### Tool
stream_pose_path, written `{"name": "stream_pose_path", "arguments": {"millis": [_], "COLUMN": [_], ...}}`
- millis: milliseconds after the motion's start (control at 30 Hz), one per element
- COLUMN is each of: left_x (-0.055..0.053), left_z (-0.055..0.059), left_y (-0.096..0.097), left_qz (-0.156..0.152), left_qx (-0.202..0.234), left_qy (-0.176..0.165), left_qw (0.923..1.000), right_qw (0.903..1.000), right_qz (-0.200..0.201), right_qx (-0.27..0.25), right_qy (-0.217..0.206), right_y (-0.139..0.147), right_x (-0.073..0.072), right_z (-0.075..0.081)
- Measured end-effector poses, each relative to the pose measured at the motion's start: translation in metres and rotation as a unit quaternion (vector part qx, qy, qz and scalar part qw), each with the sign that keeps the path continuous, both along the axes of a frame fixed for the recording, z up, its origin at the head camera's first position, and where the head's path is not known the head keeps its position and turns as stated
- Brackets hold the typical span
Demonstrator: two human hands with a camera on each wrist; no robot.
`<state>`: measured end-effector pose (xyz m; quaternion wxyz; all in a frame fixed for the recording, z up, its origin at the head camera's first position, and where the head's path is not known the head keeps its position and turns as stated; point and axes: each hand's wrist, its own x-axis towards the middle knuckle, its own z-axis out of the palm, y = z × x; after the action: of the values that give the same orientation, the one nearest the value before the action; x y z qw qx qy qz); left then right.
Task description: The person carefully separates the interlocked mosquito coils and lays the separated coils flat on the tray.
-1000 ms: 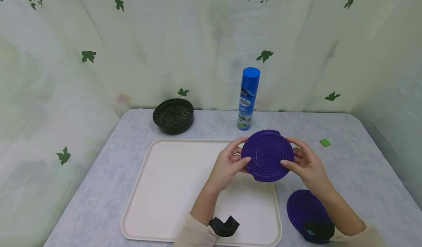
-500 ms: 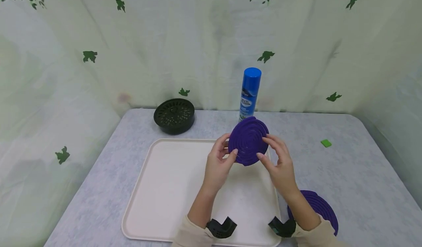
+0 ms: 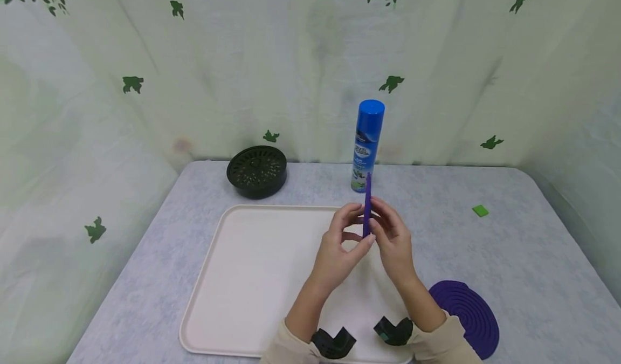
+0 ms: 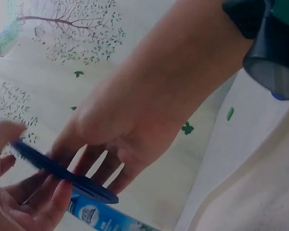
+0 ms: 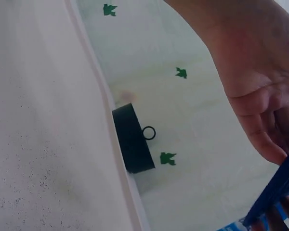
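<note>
A flat purple disc with a spiral groove, like a trivet (image 3: 367, 207), stands upright and nearly edge-on to the head view, above the tray's far right part. My left hand (image 3: 338, 253) pinches it from the left, thumb at its lower edge. From the other side my right hand (image 3: 397, 248) grips it between thumb and fingers. The left wrist view shows the trivet (image 4: 62, 172) as a thin dark bar between the fingers of both hands. On the table by my right forearm lies a second purple spiral trivet (image 3: 468, 313), partly covered by the sleeve.
Beneath my hands is a white tray (image 3: 242, 288). A black round mosquito-coil holder with a slotted lid (image 3: 257, 172) sits behind it, at the back left. A blue spray can (image 3: 368, 137) stands just beyond the trivet. One green square (image 3: 480, 211) lies at the right.
The held trivet has turned from face-on to edge-on. It first shifted left with both hands, and the right hand has come inward close to the left.
</note>
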<state>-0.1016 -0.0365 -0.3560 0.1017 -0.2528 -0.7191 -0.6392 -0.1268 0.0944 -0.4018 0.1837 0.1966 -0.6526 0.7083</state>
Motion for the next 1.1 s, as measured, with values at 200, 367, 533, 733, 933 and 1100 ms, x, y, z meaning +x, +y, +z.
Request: {"name": "stream_pose_path", "arguments": {"millis": [200,367,533,733,933,1100], "left_x": [-0.008,-0.013,-0.016,-0.019,-0.025,-0.025], "left_z": [-0.003,-0.008,-0.011,-0.017,-0.031,-0.033], "left_y": [-0.011,-0.018,-0.023,-0.025,-0.025,-0.025], "left_qz": [-0.034,-0.053,-0.074,-0.106,-0.138,-0.148], "left_qx": [0.003,0.036,0.081,0.087,0.083,0.076], "left_qy": [-0.023,-0.07,-0.1,-0.09,-0.091,-0.092], "left_qw": [0.9991,0.9955,0.9889,0.9865,0.9827,0.9818], "right_qw": [0.9977,0.9966,0.9959,0.9951,0.9929,0.9937], "right_qz": [0.044,0.063,0.076,0.088,0.109,0.111], "right_qx": [-0.052,-0.053,-0.048,-0.044,-0.046,-0.009], "right_qy": [-0.002,0.005,0.011,-0.005,-0.009,-0.001], "right_y": [0.002,0.0,0.0,0.003,0.008,0.01], "right_x": [-0.007,-0.009,-0.011,-0.013,-0.011,-0.008], "right_z": [-0.014,-0.016,-0.015,-0.014,-0.013,-0.012]}}
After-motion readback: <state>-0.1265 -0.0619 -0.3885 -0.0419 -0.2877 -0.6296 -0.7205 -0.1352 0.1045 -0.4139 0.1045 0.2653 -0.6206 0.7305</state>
